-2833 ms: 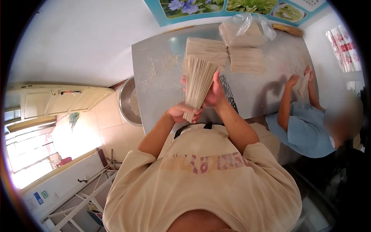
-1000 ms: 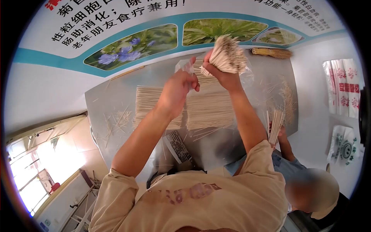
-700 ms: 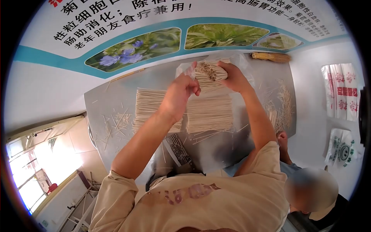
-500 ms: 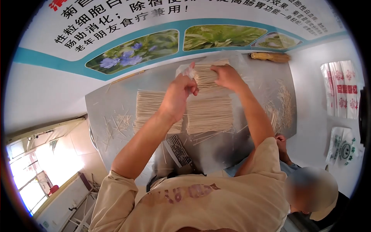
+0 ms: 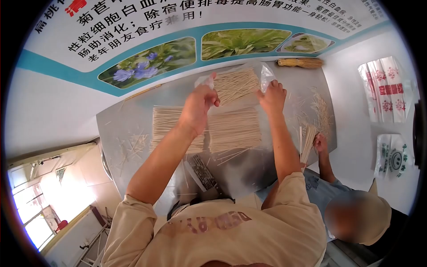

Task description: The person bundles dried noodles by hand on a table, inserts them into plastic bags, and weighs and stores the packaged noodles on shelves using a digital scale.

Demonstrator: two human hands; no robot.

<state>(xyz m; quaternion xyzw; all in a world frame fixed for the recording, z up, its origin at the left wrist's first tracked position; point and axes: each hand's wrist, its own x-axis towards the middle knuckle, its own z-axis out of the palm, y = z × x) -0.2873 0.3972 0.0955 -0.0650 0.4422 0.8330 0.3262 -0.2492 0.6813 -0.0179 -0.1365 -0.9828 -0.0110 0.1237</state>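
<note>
A pile of dried noodles [image 5: 235, 86], its strands a bit crisscrossed, lies on clear plastic at the far side of the metal table. My right hand [image 5: 272, 94] pinches the raised right edge of this plastic sheet [image 5: 267, 74]. At the pile's left edge, my left hand [image 5: 201, 103] is closed on the sheet's other side, where more clear film shows by the fingers. Closer to me are two neat noodle stacks, a left stack [image 5: 167, 129] partly behind my left forearm and a right stack [image 5: 235, 131] between my arms.
A co-worker's hand [image 5: 320, 142] is beside a bundle of noodles [image 5: 308, 141] at the right. A straw brush [image 5: 300, 63] lies by the back wall. Broken strands [image 5: 135, 142] lie at the left; a dark patterned packet [image 5: 203, 172] sits near the front edge.
My right hand has left the noodles and moved right onto the plastic edge, which now stands up. The pile's strands are more crisscrossed. The co-worker's hand and noodle bundle have come into fuller view.
</note>
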